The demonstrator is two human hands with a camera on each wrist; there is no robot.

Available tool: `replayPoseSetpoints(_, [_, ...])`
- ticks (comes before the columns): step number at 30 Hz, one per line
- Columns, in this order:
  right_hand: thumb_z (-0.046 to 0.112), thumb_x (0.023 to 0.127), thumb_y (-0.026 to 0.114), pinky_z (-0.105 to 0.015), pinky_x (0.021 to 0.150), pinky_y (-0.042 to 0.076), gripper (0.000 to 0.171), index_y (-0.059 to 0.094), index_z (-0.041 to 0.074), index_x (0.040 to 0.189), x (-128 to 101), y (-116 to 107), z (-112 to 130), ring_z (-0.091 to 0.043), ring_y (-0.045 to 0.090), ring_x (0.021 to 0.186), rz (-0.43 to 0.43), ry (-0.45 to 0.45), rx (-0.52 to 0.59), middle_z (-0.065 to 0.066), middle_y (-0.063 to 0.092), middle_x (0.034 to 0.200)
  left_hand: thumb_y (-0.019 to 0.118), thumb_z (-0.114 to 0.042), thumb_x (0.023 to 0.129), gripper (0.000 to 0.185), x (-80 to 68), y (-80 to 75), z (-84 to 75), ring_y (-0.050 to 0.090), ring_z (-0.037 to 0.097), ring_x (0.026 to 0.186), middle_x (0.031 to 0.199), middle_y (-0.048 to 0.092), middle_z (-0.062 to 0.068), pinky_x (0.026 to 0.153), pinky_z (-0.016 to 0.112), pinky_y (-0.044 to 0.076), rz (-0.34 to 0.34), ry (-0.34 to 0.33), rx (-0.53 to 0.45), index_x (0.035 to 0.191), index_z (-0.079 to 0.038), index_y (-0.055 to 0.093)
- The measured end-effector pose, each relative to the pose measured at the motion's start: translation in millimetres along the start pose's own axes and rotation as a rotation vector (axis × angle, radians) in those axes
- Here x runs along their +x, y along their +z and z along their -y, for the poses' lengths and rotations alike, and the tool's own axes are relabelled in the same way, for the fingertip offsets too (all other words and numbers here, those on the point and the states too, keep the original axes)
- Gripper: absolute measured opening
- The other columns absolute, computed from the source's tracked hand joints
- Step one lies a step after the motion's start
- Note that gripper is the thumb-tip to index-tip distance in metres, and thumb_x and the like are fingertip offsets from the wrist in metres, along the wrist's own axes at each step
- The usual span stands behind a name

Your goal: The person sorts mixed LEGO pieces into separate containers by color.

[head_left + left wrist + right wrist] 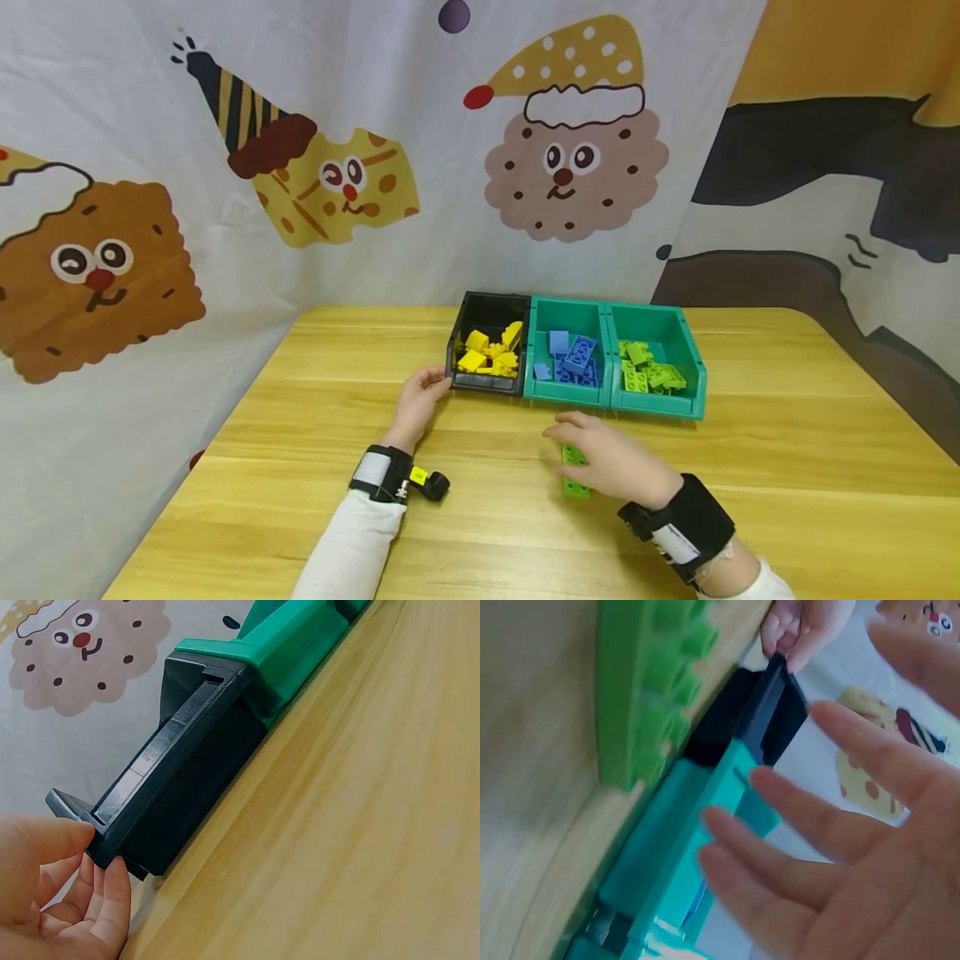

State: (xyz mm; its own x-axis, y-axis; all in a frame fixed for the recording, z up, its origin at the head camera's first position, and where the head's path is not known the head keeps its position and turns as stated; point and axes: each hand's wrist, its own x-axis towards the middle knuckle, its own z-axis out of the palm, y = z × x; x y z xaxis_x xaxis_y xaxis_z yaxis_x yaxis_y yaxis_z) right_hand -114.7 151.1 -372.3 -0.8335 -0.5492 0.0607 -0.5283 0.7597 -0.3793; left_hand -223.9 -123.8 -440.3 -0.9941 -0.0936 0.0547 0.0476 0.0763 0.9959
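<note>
My left hand [417, 403] holds the front left corner of the black bin [487, 383]. In the left wrist view its thumb lies on the rim and the fingertips are against the underside of that corner. A green toy building brick [576, 488] lies on the table in front of the bins, studs showing. Over this brick hovers my right hand [618, 462], which partly hides it from the head camera. The right wrist view shows spread fingers [825, 817] apart from the green brick [622, 697], with nothing between them.
Two teal bins stand to the right of the black one: the middle bin [567, 394] has blue bricks [579, 356], the right bin [660, 405] lime green bricks [660, 375]. Yellow bricks [474, 360] lie in the black bin. A printed cloth [420, 275] hangs behind the wooden table [495, 525].
</note>
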Motion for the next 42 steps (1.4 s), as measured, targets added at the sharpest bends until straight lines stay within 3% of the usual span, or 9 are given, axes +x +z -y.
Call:
replayPoseSetpoints(5, [0.034, 0.073, 0.081, -0.060, 0.099, 0.039, 0.068, 0.054, 0.011, 0.132, -2, 7, 6, -0.047, 0.038, 0.128, 0.139, 0.053, 0.020, -0.026, 0.038, 0.143, 0.060, -0.004, 0.090, 0.024, -1.6, 0.1, -0.5, 0.054, 0.012, 0.087, 0.100, 0.060, 0.011, 0.083, 0.028, 0.051, -0.002, -0.001, 0.007, 0.111, 0.007, 0.060])
replayPoseSetpoints(11, [0.031, 0.064, 0.086, -0.062, 0.099, 0.038, 0.080, 0.052, 0.013, 0.134, -2, 12, 6, -0.048, 0.032, 0.131, 0.167, 0.068, 0.017, -0.026, 0.034, 0.145, 0.060, -0.005, 0.091, 0.025, -1.4, 0.1, -1.1, 0.055, 0.014, 0.090, 0.103, 0.061, 0.013, 0.085, 0.029, 0.051, -0.008, -0.014, 0.018, 0.113, 0.006, 0.060])
replayPoseSetpoints(18, [0.025, 0.065, 0.086, -0.062, 0.100, 0.037, 0.074, 0.055, 0.016, 0.131, 0, 14, 9, -0.048, 0.033, 0.131, 0.181, 0.118, 0.001, -0.024, 0.037, 0.145, 0.060, -0.006, 0.091, 0.026, -1.5, -1.8, -5.3, 0.055, 0.015, 0.092, 0.105, 0.060, 0.015, 0.089, 0.036, 0.050, 0.007, -0.034, 0.019, 0.115, 0.006, 0.059])
replayPoseSetpoints(22, [0.024, 0.066, 0.086, -0.062, 0.100, 0.036, 0.071, 0.057, 0.015, 0.130, 0, 16, 8, -0.048, 0.033, 0.131, 0.189, 0.124, 0.000, -0.023, 0.038, 0.144, 0.057, -0.003, 0.092, 0.025, -14.8, -1.5, -25.0, 0.055, 0.016, 0.092, 0.105, 0.060, 0.016, 0.089, 0.036, 0.050, 0.013, -0.035, 0.034, 0.114, 0.009, 0.058])
replayPoseSetpoints(25, [0.024, 0.067, 0.085, -0.061, 0.101, 0.036, 0.069, 0.058, 0.012, 0.129, -1, 17, 6, -0.048, 0.034, 0.130, 0.191, 0.110, 0.010, -0.023, 0.040, 0.143, 0.057, -0.004, 0.092, 0.025, -13.3, -1.1, -22.0, 0.055, 0.015, 0.092, 0.105, 0.060, 0.015, 0.087, 0.032, 0.050, 0.008, -0.034, 0.029, 0.114, 0.008, 0.058])
replayPoseSetpoints(29, [0.023, 0.068, 0.084, -0.059, 0.100, 0.038, 0.063, 0.060, 0.010, 0.125, -1, 18, 4, -0.046, 0.036, 0.129, 0.191, 0.093, 0.016, -0.022, 0.043, 0.141, 0.059, -0.006, 0.091, 0.025, -0.4, -0.8, -2.5, 0.055, 0.014, 0.091, 0.104, 0.060, 0.013, 0.084, 0.029, 0.050, -0.003, -0.036, 0.014, 0.113, 0.005, 0.060])
replayPoseSetpoints(42, [0.013, 0.070, 0.082, -0.051, 0.096, 0.044, 0.043, 0.066, 0.003, 0.109, 0, 16, 1, -0.039, 0.051, 0.115, 0.151, 0.001, -0.028, -0.020, 0.056, 0.124, 0.060, -0.004, 0.090, 0.022, -1.7, 0.6, -3.7, 0.055, 0.011, 0.086, 0.100, 0.061, 0.012, 0.081, 0.026, 0.051, -0.018, -0.020, 0.015, 0.110, 0.006, 0.061])
